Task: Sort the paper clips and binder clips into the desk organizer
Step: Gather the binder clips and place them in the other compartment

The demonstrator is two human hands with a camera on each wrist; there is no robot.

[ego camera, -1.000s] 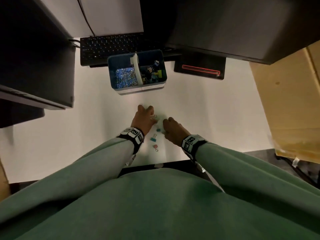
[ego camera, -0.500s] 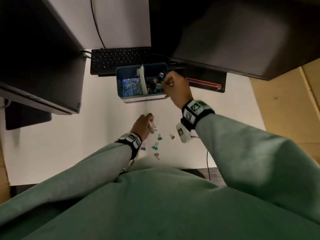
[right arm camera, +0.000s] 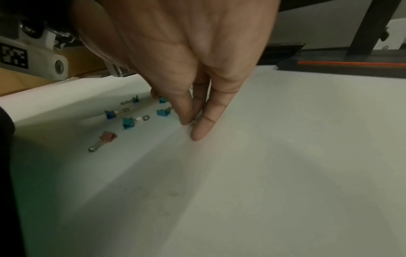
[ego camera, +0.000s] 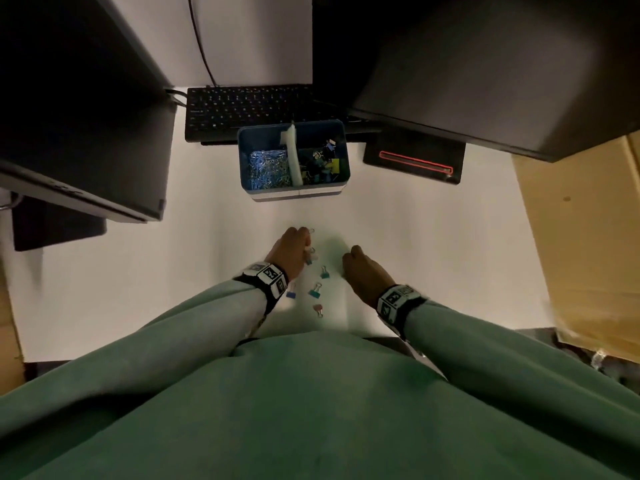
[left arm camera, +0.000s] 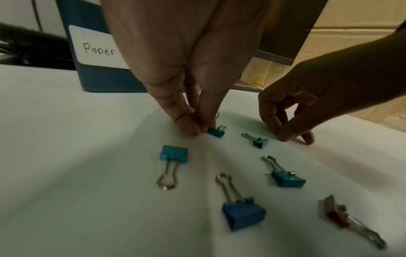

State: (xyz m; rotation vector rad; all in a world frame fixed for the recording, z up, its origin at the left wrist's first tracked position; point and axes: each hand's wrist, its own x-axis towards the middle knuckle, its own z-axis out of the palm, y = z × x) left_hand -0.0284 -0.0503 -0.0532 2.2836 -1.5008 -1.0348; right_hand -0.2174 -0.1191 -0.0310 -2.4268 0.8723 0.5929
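The blue desk organizer (ego camera: 294,194) holds paper clips (ego camera: 268,168) in its left compartment and binder clips (ego camera: 323,166) in its right. Several loose binder clips lie on the white desk between my hands: a teal one (left arm camera: 173,154), a dark blue one (left arm camera: 242,215), another teal one (left arm camera: 287,179), a small dark one (left arm camera: 259,142) and a pink one (left arm camera: 336,213). My left hand (left arm camera: 201,130) pinches a small teal binder clip (left arm camera: 216,132) on the desk. My right hand (right arm camera: 193,125) has thumb and fingertips down on the desk, pinched on a small clip that is mostly hidden.
A black keyboard (ego camera: 242,109) lies behind the organizer, dark monitors stand to the left (ego camera: 79,133) and right (ego camera: 485,64), and a monitor base with a red line (ego camera: 415,161) sits right of the organizer. Brown cardboard (ego camera: 588,237) borders the desk on the right.
My right hand was at the organizer's right compartment half a second ago and has come back down to the desk beside the loose clips. My left hand stayed by the clips.
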